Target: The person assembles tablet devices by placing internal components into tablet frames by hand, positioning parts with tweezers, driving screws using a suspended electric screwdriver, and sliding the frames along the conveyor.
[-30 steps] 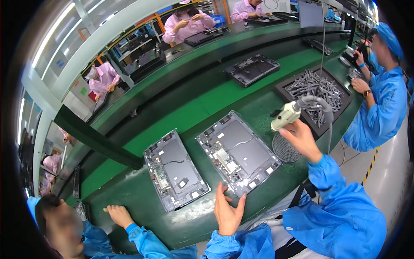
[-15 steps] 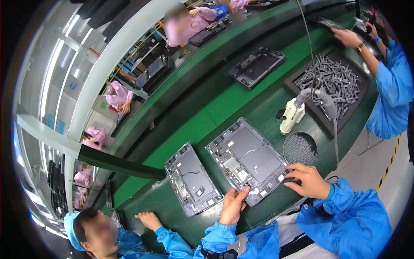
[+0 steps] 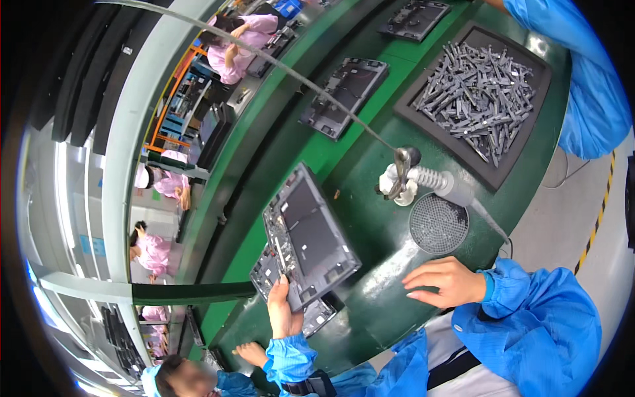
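My left hand (image 3: 286,312) grips the lower edge of a dark grey laptop base (image 3: 319,221), thumb on top. The base is lifted and tilted, with its inside showing: a circuit board along the left side and a large plain dark bay. Beneath it, partly hidden, a second laptop base (image 3: 320,317) lies on the green bench. My right hand (image 3: 448,281) hovers above the bench, fingers stretched out and apart, holding nothing. Nearest to it is a round grey perforated dish (image 3: 438,223) with small dark bits in it.
A pale power tool (image 3: 399,185) on a ribbed grey hose hangs beside the dish. Behind it, a black tray (image 3: 486,173) holds many grey parts. Further laptop bases (image 3: 345,98) lie on the green belt (image 3: 261,246). A co-worker's hand (image 3: 251,353) rests at left; a blue sleeve (image 3: 579,73) shows at right.
My left hand has lifted the nearer laptop base and moved it left over the other one. My right hand has let go of its edge. The view has shifted.
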